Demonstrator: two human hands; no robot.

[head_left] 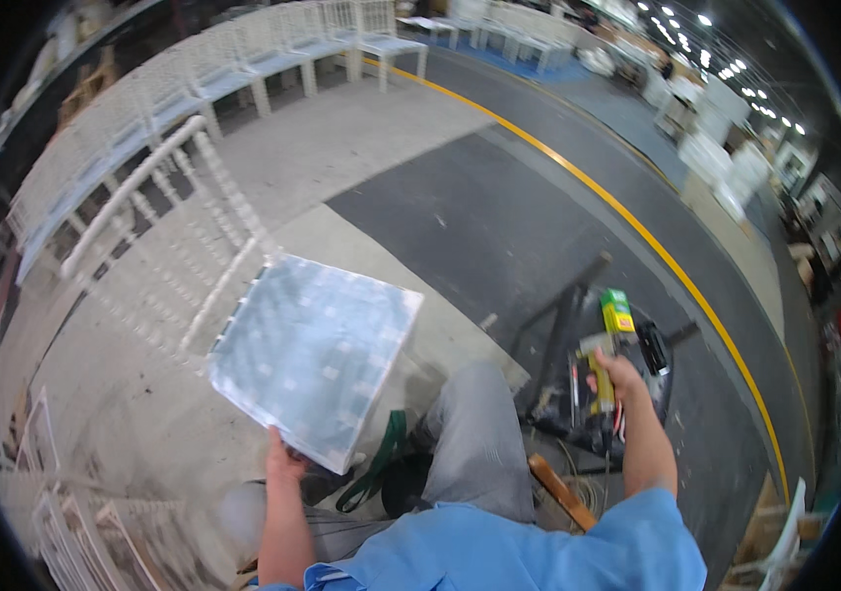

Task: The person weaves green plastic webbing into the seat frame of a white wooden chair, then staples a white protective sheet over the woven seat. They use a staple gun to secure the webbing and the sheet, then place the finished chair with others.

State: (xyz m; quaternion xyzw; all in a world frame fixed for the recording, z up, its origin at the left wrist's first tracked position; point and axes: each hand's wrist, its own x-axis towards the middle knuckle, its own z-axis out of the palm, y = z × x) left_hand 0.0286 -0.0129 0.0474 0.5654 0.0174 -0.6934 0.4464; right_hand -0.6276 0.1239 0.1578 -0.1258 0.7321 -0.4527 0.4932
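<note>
A white chair with a beaded spindle back [228,212] is tilted in front of me on the left. Pale blue sheeting with whitish patches covers its seat [317,345]. My left hand [284,459] grips the seat's near edge, with the fingers partly hidden beneath it. On the right, my right hand [619,378] is closed around a yellow-and-grey tool [602,382], whose exact kind is blurred. The tool is over a small black stand [550,399]. Beside that hand are a green-and-yellow box [617,311] and a black object [653,348].
White chairs [233,74] line the far left in a long row. White frames [110,537] stand at the lower left. A coiled hose [588,490] and a wooden bar [560,491] lie near my right leg. A yellow floor line [627,207] curves along the right.
</note>
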